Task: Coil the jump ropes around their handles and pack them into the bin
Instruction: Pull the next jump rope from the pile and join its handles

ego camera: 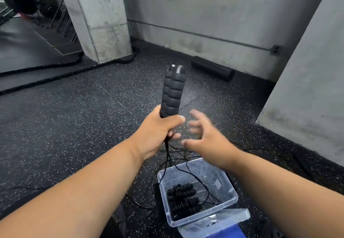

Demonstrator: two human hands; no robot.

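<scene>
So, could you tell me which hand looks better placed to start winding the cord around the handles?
The right hand: it is open and free beside the handles, while the left hand grips them.

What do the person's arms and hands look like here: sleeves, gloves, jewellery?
Both forearms are bare as far as the frame shows: no sleeve in view. The left hand and right hand wear no gloves, and no watch, band or ring is visible. The right hand's fingers are motion-blurred, so small details there cannot be told.
</scene>
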